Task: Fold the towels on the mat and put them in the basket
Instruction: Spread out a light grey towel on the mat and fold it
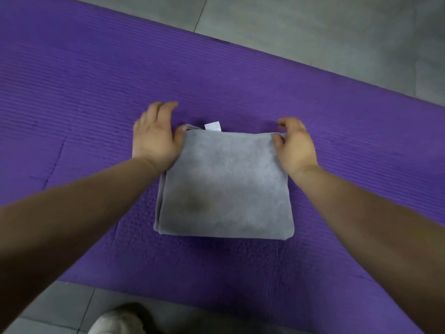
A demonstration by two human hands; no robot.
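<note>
Towel (pixel 226 186): plush grey square, ribbed mat (pixel 72 92); right fingers (pixel 287 122) pinch corner, left fingers (pixel 161 110) relaxed.

Single head view, steeply downward and close over the purple mat (pixel 72 92)

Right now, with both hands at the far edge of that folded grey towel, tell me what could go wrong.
1. The right hand pinches only the far-right corner of the grey towel; lifting from there could let the fold fall open.
2. The layers along its left edge sit uneven, so the left hand may push them further askew.
</note>
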